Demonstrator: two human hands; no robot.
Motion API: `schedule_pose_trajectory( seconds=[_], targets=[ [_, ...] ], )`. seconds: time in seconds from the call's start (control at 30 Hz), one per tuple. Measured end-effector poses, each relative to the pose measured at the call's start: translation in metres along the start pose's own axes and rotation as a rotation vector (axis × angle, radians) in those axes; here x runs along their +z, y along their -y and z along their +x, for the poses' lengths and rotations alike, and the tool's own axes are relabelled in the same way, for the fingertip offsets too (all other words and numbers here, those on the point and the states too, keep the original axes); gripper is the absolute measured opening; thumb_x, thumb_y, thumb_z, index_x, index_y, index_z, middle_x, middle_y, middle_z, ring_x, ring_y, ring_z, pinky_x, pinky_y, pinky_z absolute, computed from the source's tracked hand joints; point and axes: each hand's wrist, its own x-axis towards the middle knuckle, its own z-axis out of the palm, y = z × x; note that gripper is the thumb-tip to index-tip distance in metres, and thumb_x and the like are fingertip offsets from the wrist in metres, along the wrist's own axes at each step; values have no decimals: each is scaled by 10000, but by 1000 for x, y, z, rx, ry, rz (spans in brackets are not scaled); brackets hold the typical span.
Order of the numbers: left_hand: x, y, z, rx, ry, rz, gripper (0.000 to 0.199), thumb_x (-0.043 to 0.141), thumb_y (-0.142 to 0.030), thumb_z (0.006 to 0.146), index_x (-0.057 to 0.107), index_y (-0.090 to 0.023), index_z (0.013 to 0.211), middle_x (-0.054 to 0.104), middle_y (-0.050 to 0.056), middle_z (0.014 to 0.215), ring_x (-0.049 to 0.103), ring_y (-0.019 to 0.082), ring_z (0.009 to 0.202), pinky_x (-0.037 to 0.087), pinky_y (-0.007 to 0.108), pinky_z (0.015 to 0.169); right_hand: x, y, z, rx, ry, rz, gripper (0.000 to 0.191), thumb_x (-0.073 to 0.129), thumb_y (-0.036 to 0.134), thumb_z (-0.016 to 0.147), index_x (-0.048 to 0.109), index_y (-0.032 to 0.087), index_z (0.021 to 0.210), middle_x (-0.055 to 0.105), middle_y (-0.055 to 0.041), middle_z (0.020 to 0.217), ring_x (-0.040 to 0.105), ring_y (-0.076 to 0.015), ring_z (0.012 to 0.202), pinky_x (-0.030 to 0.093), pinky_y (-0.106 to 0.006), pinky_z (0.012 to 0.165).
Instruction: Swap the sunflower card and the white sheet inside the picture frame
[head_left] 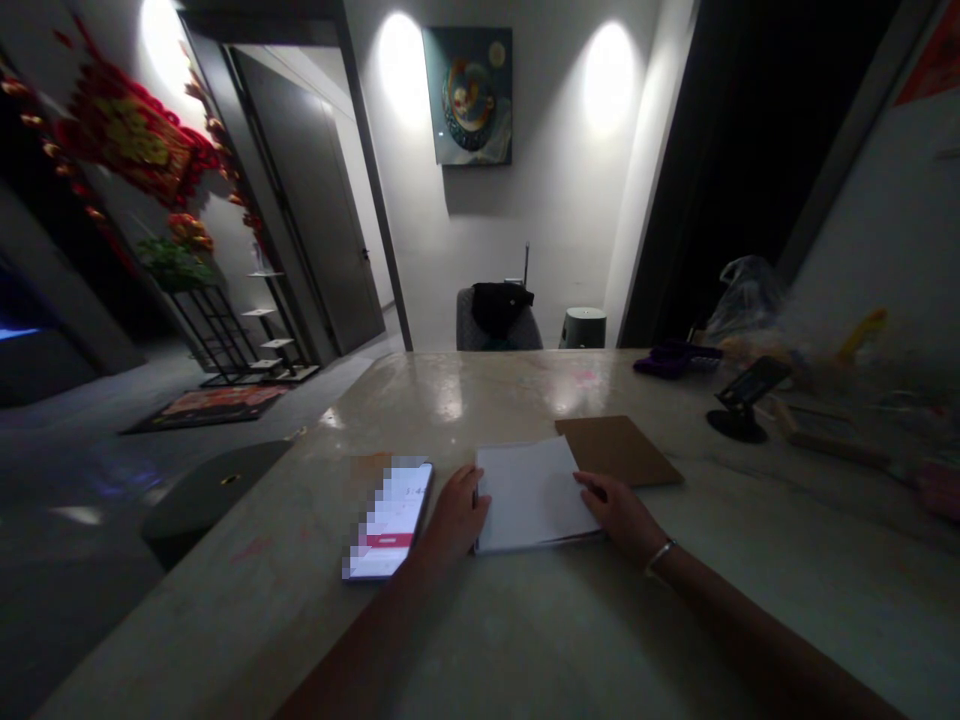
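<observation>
A stack of white paper (529, 495) lies on the marble-patterned table in front of me. My left hand (456, 512) grips its left edge, with the thumb and a finger on the top sheet. At the opposite side, my right hand (619, 512) has its fingers curled around the right edge; a bracelet circles that wrist. Partly under or behind the stack's upper right corner is a brown board (626, 452). Left of my left hand lies a lit phone (397, 525), part of its screen blurred out. The undersides of both hands are hidden.
The table (510, 640) carries a black phone stand (739, 420), a purple cloth item (667, 358) and a clear plastic bag (750, 295) on the right. Beyond its far edge are a grey chair (469, 325) and a stool (585, 328). Another dark seat (210, 495) stands left.
</observation>
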Motion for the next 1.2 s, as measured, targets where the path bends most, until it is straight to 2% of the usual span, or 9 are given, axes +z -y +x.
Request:
schedule_pose_trajectory(
  seconds=[0.13,0.23,0.37,0.47,0.7,0.83,0.93,1.07,1.2],
  targets=[
    [2,3,-1,12,-3,-9,348,534,-175,671,592,-151,1014,490,115,1231,391,240,1179,232,370,1011,0,4,-2,-28,30,-94,320,458,178,751,613,94,1019,639,-131,1001,577,-206,939,406,-343,865],
    [4,2,-1,16,-12,-26,329,540,-177,666,602,-164,989,500,113,1221,400,244,1172,234,381,1008,-3,9,-6,-117,50,-255,302,447,156,774,612,101,1021,645,-123,945,575,-201,897,412,-324,837],
    [5,-1,-1,28,-17,-38,294,554,-166,652,619,-173,939,510,119,1207,414,260,1159,238,404,1003,-4,11,-9,-235,53,-422,248,444,150,794,652,143,929,636,-96,822,561,-197,812,419,-313,775],
    [4,-6,-2,30,2,2,282,547,-168,662,619,-180,935,507,115,1212,411,261,1163,255,413,994,-4,10,-10,-281,34,-480,230,444,174,808,661,170,883,614,-87,812,546,-191,810,421,-307,766],
    [0,-15,-6,61,125,359,351,445,-214,766,546,-132,1091,422,111,1299,378,202,1194,266,349,1006,-1,1,-9,-353,1,-493,206,459,172,796,654,167,863,569,-125,1113,504,-228,1050,387,-386,909],
    [-2,-17,-7,51,167,441,373,418,-225,785,526,-121,1126,394,107,1325,362,193,1205,263,331,1009,1,-11,-7,-374,26,-506,216,452,193,801,635,154,909,592,-127,1105,525,-231,1050,408,-394,909],
    [-5,-19,-7,47,222,473,430,438,-302,779,500,-107,1157,352,116,1352,342,214,1217,254,339,1010,1,-16,-7,-382,12,-526,251,449,204,799,607,150,987,588,-129,1121,518,-243,1066,414,-418,906],
    [-9,-19,-10,56,274,509,460,474,-389,753,503,-144,1141,271,89,1397,346,236,1212,269,356,995,0,-16,-6,-380,28,-526,294,455,226,799,583,124,1043,596,-136,1108,517,-244,1068,403,-426,925],
    [-11,-17,-10,94,288,548,461,449,-406,765,501,-139,1136,303,82,1384,356,252,1200,267,372,991,2,-17,-5,-385,54,-496,323,480,242,786,570,113,1068,556,-144,1168,456,-259,1137,368,-447,957]
  ],
)
